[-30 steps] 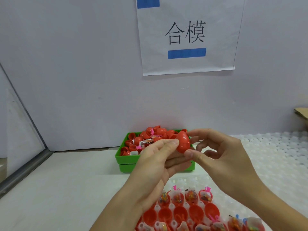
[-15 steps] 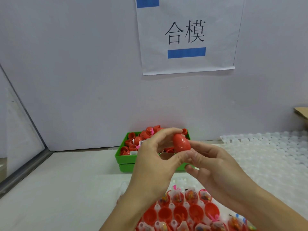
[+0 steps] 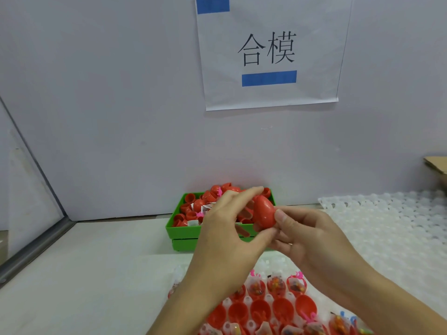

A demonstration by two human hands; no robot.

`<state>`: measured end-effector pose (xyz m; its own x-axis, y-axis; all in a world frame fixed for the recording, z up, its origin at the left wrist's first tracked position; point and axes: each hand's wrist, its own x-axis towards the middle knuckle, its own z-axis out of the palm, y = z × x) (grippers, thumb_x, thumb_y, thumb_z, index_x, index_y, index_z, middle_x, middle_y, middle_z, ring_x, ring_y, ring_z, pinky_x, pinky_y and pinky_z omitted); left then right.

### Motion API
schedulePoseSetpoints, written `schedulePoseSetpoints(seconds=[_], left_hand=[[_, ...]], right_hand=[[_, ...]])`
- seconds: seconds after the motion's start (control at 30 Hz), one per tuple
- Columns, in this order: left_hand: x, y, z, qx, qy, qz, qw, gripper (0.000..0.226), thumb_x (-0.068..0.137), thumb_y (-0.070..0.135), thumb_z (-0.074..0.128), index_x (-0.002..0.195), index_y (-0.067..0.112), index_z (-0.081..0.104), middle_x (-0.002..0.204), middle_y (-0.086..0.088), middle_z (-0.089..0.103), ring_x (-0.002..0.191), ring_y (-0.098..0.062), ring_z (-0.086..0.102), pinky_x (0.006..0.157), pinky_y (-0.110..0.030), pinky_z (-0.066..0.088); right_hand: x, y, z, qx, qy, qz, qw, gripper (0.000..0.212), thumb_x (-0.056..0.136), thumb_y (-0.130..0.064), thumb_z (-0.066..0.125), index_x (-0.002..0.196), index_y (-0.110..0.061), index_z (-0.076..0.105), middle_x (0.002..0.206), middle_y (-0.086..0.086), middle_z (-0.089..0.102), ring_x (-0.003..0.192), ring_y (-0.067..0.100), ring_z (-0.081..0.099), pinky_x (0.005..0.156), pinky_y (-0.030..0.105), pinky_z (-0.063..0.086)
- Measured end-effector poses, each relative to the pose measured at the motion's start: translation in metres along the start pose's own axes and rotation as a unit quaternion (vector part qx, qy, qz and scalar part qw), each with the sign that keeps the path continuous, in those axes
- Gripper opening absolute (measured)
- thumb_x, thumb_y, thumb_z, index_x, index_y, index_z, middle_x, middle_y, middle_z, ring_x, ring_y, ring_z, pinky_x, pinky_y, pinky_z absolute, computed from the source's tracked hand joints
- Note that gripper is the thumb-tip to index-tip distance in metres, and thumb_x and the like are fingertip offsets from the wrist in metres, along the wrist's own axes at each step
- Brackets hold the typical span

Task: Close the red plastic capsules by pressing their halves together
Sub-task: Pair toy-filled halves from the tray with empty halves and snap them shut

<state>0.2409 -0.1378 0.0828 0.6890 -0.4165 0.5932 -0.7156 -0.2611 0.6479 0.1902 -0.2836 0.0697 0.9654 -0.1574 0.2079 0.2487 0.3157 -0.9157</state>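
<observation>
Pale wall ahead with a printed paper sign [image 3: 269, 52], white tabletop [image 3: 96, 274] below; work happens just above it. Red capsule [image 3: 264, 212] sits in the air between both my hands, in front of the green bin. My left hand [image 3: 225, 233] wraps it from the near side, index finger arched over the top, thumb under; my right hand [image 3: 307, 238] pinches its right flank with the thumb tip against the shell. Seam is hidden by fingers, so I cannot tell whether the halves are fully seated. Judgement: thin hard plastic, very light, glossy and likely slick; stiff enough to snap shut but could crack or squirt sideways if squeezed off-axis. Best hold looks like the two domed ends, pressing along the long axis. Green bin [image 3: 183, 229] behind holds a loose heap of empty red halves, plus some pink bits and paper slips. Near me, a clear moulded tray [image 3: 271, 298] seats open red halves in its cups, some loaded with small toys, some bare. More clear trays [image 3: 387, 226] lie to the right.
</observation>
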Motion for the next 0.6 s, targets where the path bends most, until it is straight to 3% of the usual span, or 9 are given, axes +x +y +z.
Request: schedulePoseSetpoints(seconds=[0.07,0.13,0.23,0.4,0.5,0.6], left_hand=[[0.0011,0.0003,-0.0014,-0.054,0.001,-0.019,0.998,0.046,0.077,0.022,0.084,0.116,0.036,0.064,0.108,0.018,0.065,0.106,-0.005,0.063,0.085,-0.034,0.057],[0.0015,0.0010,-0.0018,-0.081,-0.005,-0.028,0.996,0.043,0.076,0.020,0.084,0.112,0.035,0.065,0.107,0.017,0.070,0.106,-0.004,0.065,0.088,-0.034,0.057],[0.0011,0.0013,-0.0019,-0.086,0.002,-0.025,0.996,0.042,0.074,0.024,0.085,0.110,0.034,0.066,0.104,0.020,0.071,0.104,-0.002,0.067,0.090,-0.033,0.056],[0.0006,0.0038,-0.0036,-0.057,0.025,0.002,0.998,0.033,0.071,0.032,0.082,0.100,0.038,0.068,0.096,0.024,0.072,0.095,0.002,0.068,0.083,-0.020,0.056],[0.0001,0.0054,-0.0044,-0.005,0.041,0.020,0.999,0.027,0.069,0.032,0.077,0.090,0.045,0.067,0.091,0.026,0.071,0.085,0.006,0.068,0.076,-0.010,0.053],[-0.0008,0.0039,-0.0059,0.027,0.041,0.024,0.999,0.029,0.067,0.032,0.076,0.096,0.030,0.075,0.085,0.019,0.074,0.080,0.005,0.069,0.075,-0.017,0.057]], right_hand=[[-0.0012,-0.0027,-0.0009,0.032,-0.022,0.037,0.999,0.034,0.088,-0.020,0.059,0.105,0.008,0.069,0.115,0.036,0.064,0.113,0.047,0.061,0.104,0.055,0.044],[-0.0017,-0.0032,-0.0020,0.047,-0.034,0.055,0.997,0.038,0.087,-0.020,0.059,0.110,0.010,0.066,0.121,0.037,0.060,0.119,0.051,0.055,0.109,0.056,0.038],[-0.0014,-0.0051,-0.0023,0.059,-0.043,0.065,0.995,0.043,0.084,-0.021,0.062,0.112,0.012,0.064,0.119,0.036,0.062,0.105,0.047,0.061,0.099,0.048,0.047],[0.0002,-0.0052,-0.0015,0.043,-0.035,0.047,0.997,0.048,0.076,-0.028,0.071,0.104,0.011,0.066,0.090,0.021,0.068,0.081,0.026,0.069,0.073,0.031,0.058],[-0.0001,-0.0022,0.0010,-0.023,-0.021,0.008,0.999,0.034,0.073,-0.030,0.072,0.099,-0.008,0.077,0.096,0.016,0.075,0.088,0.026,0.074,0.075,0.028,0.058],[-0.0006,-0.0004,0.0015,-0.047,-0.042,-0.003,0.998,0.030,0.077,-0.031,0.073,0.100,-0.012,0.077,0.100,0.016,0.076,0.096,0.028,0.073,0.078,0.029,0.059]])
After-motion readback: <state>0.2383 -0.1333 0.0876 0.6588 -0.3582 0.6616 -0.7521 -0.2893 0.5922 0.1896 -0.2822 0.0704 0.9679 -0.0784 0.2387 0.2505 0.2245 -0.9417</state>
